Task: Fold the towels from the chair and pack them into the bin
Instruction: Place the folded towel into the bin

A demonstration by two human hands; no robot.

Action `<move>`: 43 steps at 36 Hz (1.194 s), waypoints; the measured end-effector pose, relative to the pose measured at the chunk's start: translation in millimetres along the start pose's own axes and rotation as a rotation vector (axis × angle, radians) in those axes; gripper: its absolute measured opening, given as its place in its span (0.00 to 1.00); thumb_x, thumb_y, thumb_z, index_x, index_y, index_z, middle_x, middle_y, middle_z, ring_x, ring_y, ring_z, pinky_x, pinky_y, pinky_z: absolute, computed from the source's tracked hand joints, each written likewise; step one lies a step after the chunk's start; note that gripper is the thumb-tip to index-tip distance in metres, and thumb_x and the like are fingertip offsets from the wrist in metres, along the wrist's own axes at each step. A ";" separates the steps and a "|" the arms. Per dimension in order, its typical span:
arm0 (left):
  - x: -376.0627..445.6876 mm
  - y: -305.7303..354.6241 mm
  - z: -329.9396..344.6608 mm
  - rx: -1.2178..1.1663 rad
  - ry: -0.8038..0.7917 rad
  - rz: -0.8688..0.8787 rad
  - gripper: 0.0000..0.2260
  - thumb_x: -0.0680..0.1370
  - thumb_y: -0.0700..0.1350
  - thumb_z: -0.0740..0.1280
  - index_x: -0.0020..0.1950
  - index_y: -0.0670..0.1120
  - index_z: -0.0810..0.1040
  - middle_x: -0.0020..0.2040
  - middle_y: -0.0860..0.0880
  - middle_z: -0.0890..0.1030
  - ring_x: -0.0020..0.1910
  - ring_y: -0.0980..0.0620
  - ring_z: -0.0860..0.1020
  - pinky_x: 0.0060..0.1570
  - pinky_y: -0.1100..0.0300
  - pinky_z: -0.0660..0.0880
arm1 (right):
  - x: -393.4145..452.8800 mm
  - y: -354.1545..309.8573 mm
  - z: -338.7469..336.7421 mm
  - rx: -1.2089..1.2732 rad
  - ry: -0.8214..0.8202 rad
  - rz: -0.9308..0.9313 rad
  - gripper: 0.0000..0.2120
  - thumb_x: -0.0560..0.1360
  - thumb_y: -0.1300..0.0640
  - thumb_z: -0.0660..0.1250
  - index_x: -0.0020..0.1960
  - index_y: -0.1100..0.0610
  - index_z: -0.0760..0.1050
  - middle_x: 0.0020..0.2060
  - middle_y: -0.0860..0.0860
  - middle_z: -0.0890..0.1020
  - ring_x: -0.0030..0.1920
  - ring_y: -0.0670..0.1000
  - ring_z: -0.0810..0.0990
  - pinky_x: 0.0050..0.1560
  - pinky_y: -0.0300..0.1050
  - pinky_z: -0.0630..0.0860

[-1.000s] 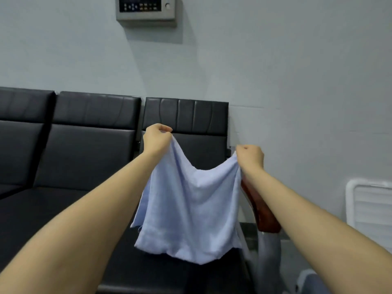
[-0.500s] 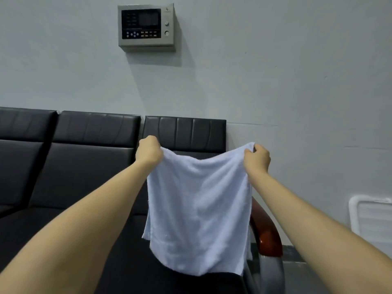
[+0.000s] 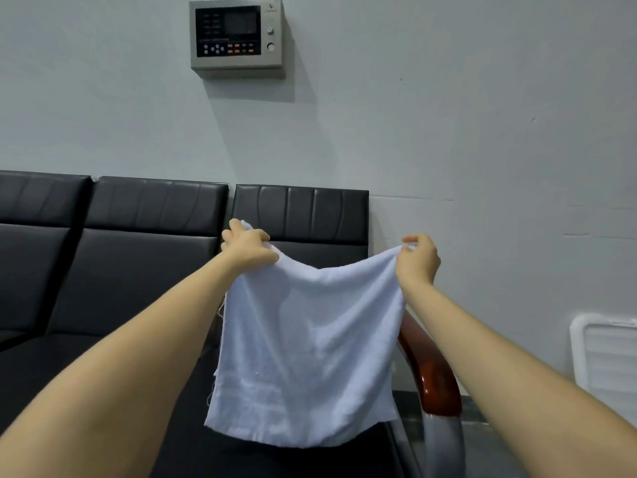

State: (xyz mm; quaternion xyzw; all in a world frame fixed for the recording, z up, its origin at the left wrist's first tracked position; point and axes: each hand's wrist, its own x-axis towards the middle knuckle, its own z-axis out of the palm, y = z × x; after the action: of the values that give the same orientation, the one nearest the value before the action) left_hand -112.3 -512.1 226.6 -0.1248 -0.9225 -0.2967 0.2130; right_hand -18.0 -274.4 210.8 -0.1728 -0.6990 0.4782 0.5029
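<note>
1. The towel (image 3: 306,353) hangs in the air over the chair (image 3: 131,270) seat, spread between two raised hands; it looks light, soft and limp, sagging along its top edge.
2. The left hand (image 3: 249,246) bunches one top corner; the right hand (image 3: 418,259) pinches the other; the hands are apart.
3. The corners seem the best hold; the bottom edge swings free.
4. A wall panel (image 3: 237,35) sits beyond.

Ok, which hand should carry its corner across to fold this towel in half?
Probably the right hand: it pinches its towel corner cleanly, while the left hand holds bunched cloth.
</note>
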 end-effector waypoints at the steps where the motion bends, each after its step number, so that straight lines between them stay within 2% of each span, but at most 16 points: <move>1: 0.8 -4.0 -1.5 0.057 -0.019 0.000 0.17 0.76 0.43 0.61 0.64 0.50 0.75 0.65 0.43 0.58 0.62 0.41 0.60 0.62 0.55 0.63 | 1.6 2.4 -0.8 -0.056 -0.011 -0.023 0.16 0.76 0.70 0.53 0.60 0.64 0.74 0.56 0.59 0.77 0.54 0.56 0.75 0.49 0.37 0.66; 3: 2.3 -12.2 -4.0 0.205 -0.019 0.016 0.14 0.77 0.40 0.61 0.61 0.46 0.77 0.64 0.43 0.59 0.61 0.41 0.62 0.59 0.55 0.65 | 4.6 6.9 -2.7 -0.139 -0.044 -0.044 0.18 0.75 0.70 0.54 0.61 0.65 0.74 0.60 0.60 0.76 0.61 0.58 0.73 0.52 0.38 0.65; 7: 2.1 -21.9 -1.6 0.303 0.100 0.059 0.10 0.77 0.34 0.59 0.55 0.37 0.76 0.62 0.39 0.63 0.58 0.39 0.65 0.51 0.54 0.66 | 3.7 8.4 -3.6 -0.292 -0.115 -0.084 0.18 0.74 0.70 0.57 0.63 0.67 0.72 0.62 0.62 0.73 0.62 0.60 0.71 0.53 0.42 0.66; 9: 0.7 -23.2 1.5 0.368 0.165 0.056 0.09 0.76 0.33 0.59 0.53 0.38 0.77 0.61 0.40 0.64 0.57 0.39 0.65 0.53 0.52 0.66 | 0.7 7.0 -2.6 -0.351 -0.150 -0.102 0.12 0.73 0.71 0.57 0.52 0.66 0.74 0.59 0.62 0.71 0.56 0.61 0.70 0.48 0.42 0.65; 10: -0.3 -23.9 2.6 0.406 0.185 0.043 0.10 0.75 0.33 0.60 0.52 0.40 0.77 0.61 0.40 0.64 0.57 0.40 0.65 0.56 0.51 0.66 | -1.2 5.9 -2.3 -0.384 -0.156 -0.114 0.07 0.72 0.71 0.56 0.44 0.63 0.72 0.56 0.62 0.70 0.51 0.60 0.70 0.44 0.41 0.64; 11: -1.2 -24.2 3.5 0.443 0.202 0.035 0.10 0.75 0.32 0.60 0.51 0.42 0.78 0.60 0.41 0.65 0.57 0.40 0.65 0.58 0.49 0.65 | -1.6 5.7 -1.7 -0.414 -0.152 -0.131 0.06 0.72 0.71 0.56 0.41 0.63 0.69 0.55 0.63 0.70 0.49 0.60 0.69 0.43 0.42 0.64; 14: -3.3 -28.1 3.9 0.529 0.250 0.061 0.11 0.74 0.33 0.60 0.50 0.45 0.77 0.55 0.44 0.72 0.57 0.42 0.69 0.59 0.49 0.63 | -3.2 7.1 -2.9 -0.534 -0.102 -0.204 0.09 0.74 0.69 0.58 0.50 0.65 0.74 0.57 0.62 0.71 0.54 0.63 0.72 0.48 0.47 0.67; 17: -6.4 -31.5 1.6 0.516 0.279 0.100 0.10 0.73 0.31 0.58 0.44 0.45 0.73 0.46 0.45 0.78 0.48 0.44 0.75 0.51 0.55 0.63 | -4.9 7.0 -2.9 -0.681 0.005 -0.272 0.09 0.75 0.67 0.60 0.50 0.61 0.78 0.56 0.59 0.71 0.55 0.61 0.69 0.53 0.47 0.65; 20: -12.2 -30.9 -1.1 0.504 0.259 0.132 0.09 0.73 0.31 0.58 0.41 0.45 0.68 0.48 0.44 0.80 0.50 0.42 0.76 0.48 0.57 0.63 | -9.0 5.4 1.0 -0.702 0.018 -0.295 0.10 0.75 0.67 0.59 0.50 0.60 0.78 0.56 0.59 0.71 0.56 0.61 0.69 0.54 0.47 0.64; 24: -19.4 -32.2 -5.2 0.516 0.254 0.147 0.15 0.73 0.31 0.59 0.32 0.46 0.60 0.49 0.43 0.80 0.51 0.42 0.76 0.44 0.58 0.61 | -16.0 2.6 2.8 -0.656 -0.050 -0.263 0.10 0.75 0.68 0.57 0.51 0.62 0.75 0.55 0.58 0.74 0.50 0.60 0.75 0.45 0.47 0.66; 27: -22.5 -34.9 -7.9 0.503 0.259 0.158 0.16 0.73 0.31 0.59 0.32 0.46 0.58 0.49 0.42 0.80 0.51 0.41 0.76 0.43 0.57 0.60 | -20.4 1.9 3.1 -0.665 -0.060 -0.249 0.11 0.75 0.70 0.55 0.51 0.62 0.73 0.54 0.58 0.74 0.41 0.58 0.72 0.40 0.46 0.65; 30: -24.2 -38.2 -6.6 0.492 0.259 0.160 0.15 0.74 0.31 0.59 0.33 0.45 0.60 0.50 0.42 0.78 0.50 0.41 0.76 0.43 0.57 0.60 | -22.8 1.5 6.0 -0.656 -0.084 -0.208 0.11 0.75 0.70 0.55 0.52 0.62 0.72 0.52 0.59 0.76 0.40 0.56 0.69 0.40 0.46 0.65; 33: -28.2 -39.1 -4.5 0.454 0.243 0.147 0.06 0.74 0.31 0.60 0.45 0.41 0.69 0.52 0.41 0.76 0.51 0.41 0.75 0.42 0.57 0.62 | -24.6 4.4 9.4 -0.602 -0.105 -0.166 0.08 0.76 0.69 0.55 0.51 0.64 0.71 0.51 0.60 0.77 0.41 0.57 0.69 0.41 0.47 0.66; 37: -33.4 -43.6 2.7 0.360 0.239 0.112 0.10 0.75 0.30 0.58 0.54 0.39 0.65 0.50 0.41 0.78 0.43 0.40 0.76 0.37 0.54 0.65 | -28.3 12.1 13.2 -0.551 -0.115 -0.165 0.08 0.76 0.69 0.55 0.53 0.64 0.69 0.55 0.60 0.73 0.46 0.60 0.73 0.43 0.49 0.67; 40: -34.4 -48.9 13.5 0.376 0.215 0.060 0.18 0.75 0.30 0.58 0.64 0.37 0.61 0.49 0.41 0.80 0.43 0.40 0.78 0.37 0.54 0.68 | -31.3 21.2 17.3 -0.548 -0.115 -0.105 0.09 0.77 0.69 0.55 0.56 0.64 0.66 0.58 0.60 0.71 0.49 0.63 0.76 0.44 0.52 0.69; 43: -36.8 -52.7 26.1 0.350 0.180 0.005 0.16 0.75 0.31 0.57 0.62 0.38 0.62 0.50 0.41 0.79 0.43 0.41 0.78 0.37 0.54 0.68 | -33.9 30.8 21.7 -0.536 -0.116 -0.025 0.11 0.78 0.68 0.52 0.60 0.64 0.63 0.60 0.61 0.73 0.54 0.65 0.76 0.50 0.55 0.71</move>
State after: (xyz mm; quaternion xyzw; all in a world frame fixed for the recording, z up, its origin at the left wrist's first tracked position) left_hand -107.1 -542.0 164.2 -0.0611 -0.9369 -0.1414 0.3138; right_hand -29.5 -294.8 165.9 -0.2633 -0.8302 0.2791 0.4044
